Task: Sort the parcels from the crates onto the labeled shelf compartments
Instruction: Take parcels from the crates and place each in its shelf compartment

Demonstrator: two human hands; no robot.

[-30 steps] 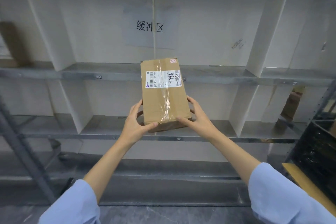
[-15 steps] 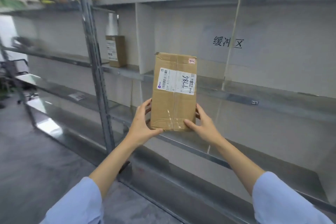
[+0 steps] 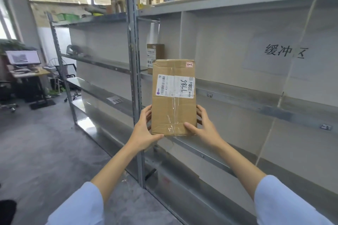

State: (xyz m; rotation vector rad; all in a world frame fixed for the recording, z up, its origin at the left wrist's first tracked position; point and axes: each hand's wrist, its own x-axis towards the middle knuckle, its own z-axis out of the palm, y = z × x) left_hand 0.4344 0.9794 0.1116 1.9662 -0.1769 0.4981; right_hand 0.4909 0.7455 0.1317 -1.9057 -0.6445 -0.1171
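Though nothing here shows its weight outright, the parcel (image 3: 173,111) looks fairly light: two hands carry it upright by its lower end alone. It is a stiff cardboard box, long and flat, and its faces show no sag or dent. Glossy clear tape runs down the middle and would be slick under a thumb, so the bare cardboard at the side edges offers the better purchase. Taking it by the two long sides near the bottom corners, as now, leaves the label (image 3: 175,86) readable. Held this low, though, the top could tip, so a higher hold may suit placing it.

The left hand (image 3: 144,129) grips the lower left edge, thumb across the bottom front corner, fingers behind. The right hand (image 3: 205,128) grips the lower right edge, thumb on the front face, fingers curled round the side. Both forearms reach forward and up.

The parcel hangs in the air before the shelf (image 3: 237,95), just right of the post (image 3: 132,42), resting on no board. A second box (image 3: 155,51) stands on the shelf behind it.
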